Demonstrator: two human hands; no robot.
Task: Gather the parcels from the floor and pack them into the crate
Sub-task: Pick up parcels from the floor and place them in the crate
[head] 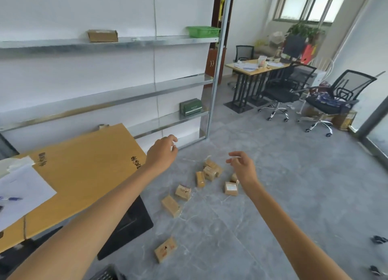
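Several small brown cardboard parcels lie scattered on the grey floor. A cluster (211, 170) sits farthest from me, a labelled parcel (231, 188) lies to its right, two parcels (183, 192) (171, 206) lie nearer, and one parcel (165, 249) lies closest to me. My left hand (162, 151) reaches out above the floor, fingers loosely curled, holding nothing. My right hand (241, 166) hovers over the labelled parcel, fingers apart and empty. A dark crate corner (106, 274) shows at the bottom edge.
A wooden table (84, 174) with papers stands at my left on a black base (130, 223). Metal shelving (105, 42) lines the wall, carrying a cardboard box, a green basket (203, 31) and a green box. Office chairs (336, 99) and a desk stand at the back right.
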